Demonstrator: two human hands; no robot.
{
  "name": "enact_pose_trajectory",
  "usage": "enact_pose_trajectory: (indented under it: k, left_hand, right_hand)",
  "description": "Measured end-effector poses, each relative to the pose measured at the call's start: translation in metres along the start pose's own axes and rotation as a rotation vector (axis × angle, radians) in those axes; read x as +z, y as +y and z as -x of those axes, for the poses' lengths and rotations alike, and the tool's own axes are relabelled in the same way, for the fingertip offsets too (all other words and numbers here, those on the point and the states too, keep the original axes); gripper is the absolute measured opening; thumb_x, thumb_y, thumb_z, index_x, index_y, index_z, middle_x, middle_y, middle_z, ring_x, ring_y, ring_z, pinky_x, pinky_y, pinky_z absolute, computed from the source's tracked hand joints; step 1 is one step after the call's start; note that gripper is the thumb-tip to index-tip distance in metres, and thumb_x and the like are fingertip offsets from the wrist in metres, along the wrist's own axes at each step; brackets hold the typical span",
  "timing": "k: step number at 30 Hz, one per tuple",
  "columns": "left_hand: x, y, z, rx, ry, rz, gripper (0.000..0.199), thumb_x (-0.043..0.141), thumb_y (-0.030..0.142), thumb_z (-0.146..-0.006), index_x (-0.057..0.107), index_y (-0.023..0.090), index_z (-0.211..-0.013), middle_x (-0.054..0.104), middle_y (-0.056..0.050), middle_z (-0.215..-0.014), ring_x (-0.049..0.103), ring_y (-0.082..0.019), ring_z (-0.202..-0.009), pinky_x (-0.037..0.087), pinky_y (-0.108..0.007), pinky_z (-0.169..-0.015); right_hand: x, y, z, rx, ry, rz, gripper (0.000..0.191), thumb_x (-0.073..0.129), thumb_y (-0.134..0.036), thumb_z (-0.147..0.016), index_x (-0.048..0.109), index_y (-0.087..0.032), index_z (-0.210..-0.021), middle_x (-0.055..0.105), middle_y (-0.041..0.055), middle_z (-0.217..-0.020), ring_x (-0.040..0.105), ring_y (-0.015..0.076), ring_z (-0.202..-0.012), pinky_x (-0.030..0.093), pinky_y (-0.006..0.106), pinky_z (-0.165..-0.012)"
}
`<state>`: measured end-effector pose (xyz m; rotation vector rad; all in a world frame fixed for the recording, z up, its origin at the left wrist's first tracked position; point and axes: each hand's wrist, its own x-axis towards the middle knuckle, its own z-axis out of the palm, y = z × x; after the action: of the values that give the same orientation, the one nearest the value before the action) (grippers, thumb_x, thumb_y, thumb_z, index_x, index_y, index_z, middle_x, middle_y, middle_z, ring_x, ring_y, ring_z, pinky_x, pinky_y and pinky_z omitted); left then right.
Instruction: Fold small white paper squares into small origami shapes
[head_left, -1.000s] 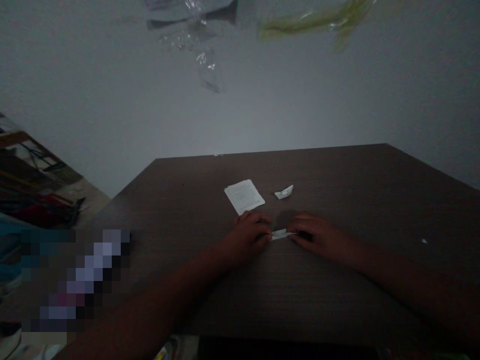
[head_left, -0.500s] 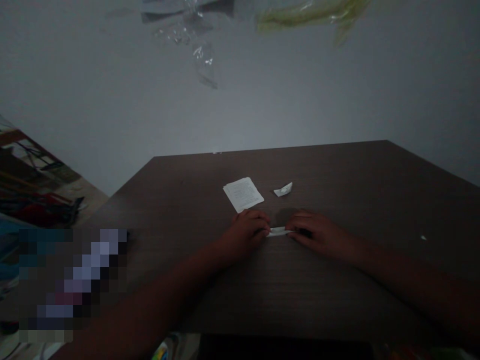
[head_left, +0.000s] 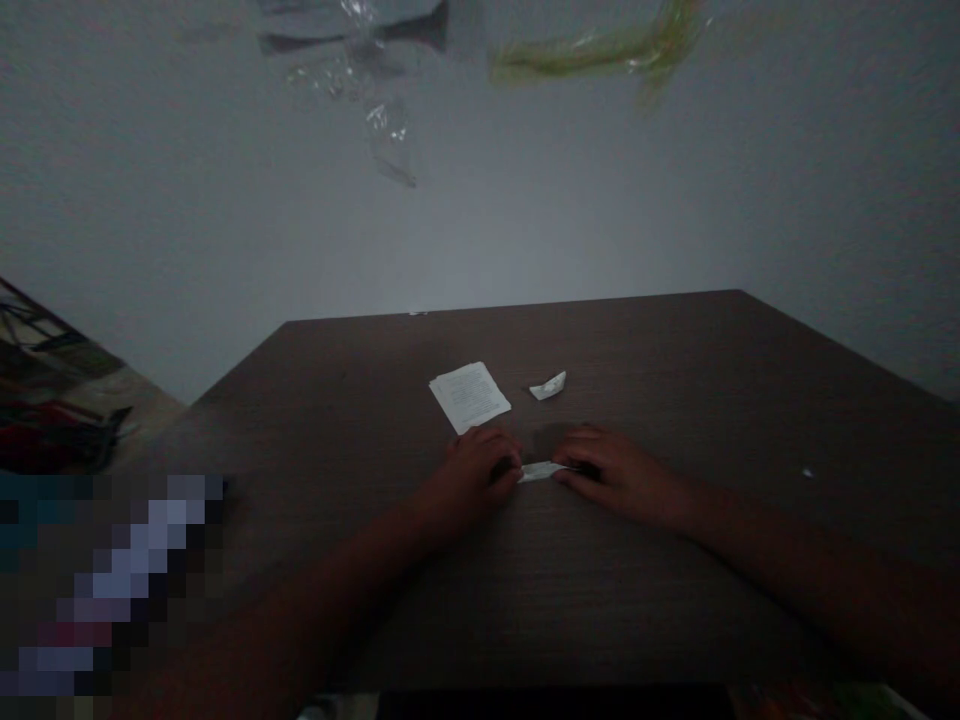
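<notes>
A narrow folded piece of white paper (head_left: 538, 471) lies between my two hands, low over the dark table. My left hand (head_left: 480, 468) pinches its left end, the fingers curled with the thumb below. At its right end my right hand (head_left: 606, 468) is closed on it in the same way. Both ends of the paper are hidden by fingers. Just beyond my left hand rests a stack of square printed paper sheets (head_left: 470, 396). A small folded paper boat (head_left: 548, 386) stands to the right of the stack.
The brown wood-grain table (head_left: 637, 610) reaches back to a pale wall (head_left: 562, 220). A tiny white scrap (head_left: 807, 472) lies at the right. Clear tape (head_left: 388, 125) and yellow tape (head_left: 574, 60) stick to the wall. Pixelated blur covers something at the lower left.
The view has shifted a little, so everything sits further left. The strip of paper shows a flatter face now and tilts slightly. Both hands keep hold of it.
</notes>
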<state>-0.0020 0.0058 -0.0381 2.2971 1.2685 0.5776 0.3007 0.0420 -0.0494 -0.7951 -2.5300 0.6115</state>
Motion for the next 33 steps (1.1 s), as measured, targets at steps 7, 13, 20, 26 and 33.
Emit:
enact_pose_trajectory:
  k: [7,13,20,26,33]
  left_hand:
    - [0.002,0.0,0.003,0.015,0.019,-0.019,0.016,0.079,0.015,-0.107,0.083,0.03,-0.112,0.087,-0.007,-0.144,0.078,-0.038,-0.141,0.06,-0.06,-0.131]
    - [0.006,0.001,0.002,-0.016,0.04,-0.012,0.014,0.09,0.017,-0.103,0.084,0.029,-0.109,0.088,-0.01,-0.144,0.078,-0.041,-0.143,0.059,-0.063,-0.13]
    - [0.008,0.003,-0.004,-0.077,0.035,-0.015,0.017,0.091,0.011,-0.103,0.083,0.027,-0.103,0.089,-0.01,-0.144,0.078,-0.041,-0.143,0.058,-0.067,-0.131]
    - [0.009,0.0,-0.004,-0.014,0.007,-0.019,0.017,0.082,0.01,-0.107,0.086,0.026,-0.106,0.09,-0.011,-0.148,0.077,-0.041,-0.144,0.057,-0.068,-0.133]
    - [0.002,0.015,-0.003,-0.027,-0.009,-0.091,0.022,0.076,0.008,-0.112,0.09,0.024,-0.115,0.092,-0.009,-0.144,0.077,-0.035,-0.146,0.053,-0.059,-0.137]
  right_hand:
    - [0.0,-0.003,-0.001,0.043,0.012,0.018,0.015,0.075,-0.029,-0.12,0.077,-0.026,-0.105,0.079,0.0039,-0.102,0.071,0.0246,-0.096,0.061,0.041,-0.096]
    - [0.003,-0.002,-0.001,0.033,0.039,0.03,0.014,0.074,-0.024,-0.118,0.075,-0.026,-0.104,0.078,0.0031,-0.101,0.07,0.0236,-0.094,0.06,0.039,-0.095]
    - [0.004,-0.005,-0.004,0.032,0.029,0.026,0.015,0.075,-0.022,-0.117,0.073,-0.026,-0.103,0.079,0.0035,-0.101,0.073,0.0257,-0.1,0.061,0.042,-0.102]
    - [0.005,-0.004,-0.003,0.028,0.029,0.029,0.011,0.075,-0.022,-0.118,0.078,-0.026,-0.108,0.081,0.0043,-0.104,0.074,0.0251,-0.1,0.062,0.042,-0.101]
    - [0.007,0.001,-0.003,0.024,0.031,0.014,0.009,0.075,-0.02,-0.117,0.08,-0.026,-0.112,0.083,0.0053,-0.106,0.076,0.0258,-0.102,0.062,0.043,-0.104]
